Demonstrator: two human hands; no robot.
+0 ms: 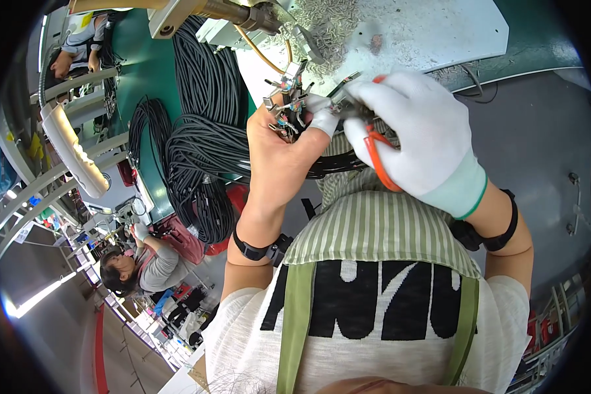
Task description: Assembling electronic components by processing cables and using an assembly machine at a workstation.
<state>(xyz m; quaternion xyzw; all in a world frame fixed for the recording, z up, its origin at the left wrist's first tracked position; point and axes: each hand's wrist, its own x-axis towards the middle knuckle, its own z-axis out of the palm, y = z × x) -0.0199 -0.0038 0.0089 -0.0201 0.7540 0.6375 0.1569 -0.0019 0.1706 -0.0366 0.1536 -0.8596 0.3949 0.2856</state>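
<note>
My left hand (279,157), bare with a white wrap on the thumb, is closed round a bunch of black cables. Their ends, small metal connectors (292,98) with coloured wires, stick up above its fingers. My right hand (420,131) wears a white glove with a mint cuff and is closed on red-handled pliers (379,161). The pliers' jaws are blurred and partly hidden beside my left thumb, close to one metal connector. Below the hands, the black cables (338,164) run across in front of the striped apron (381,223).
A heap of small metal pieces (331,26) lies on a white board (440,33). Machine parts (236,16) overhang the board's left side. Thick coils of black cable (210,85) cover the green table (152,59). Leftward are a lamp (75,151) and two co-workers, one seated (161,266).
</note>
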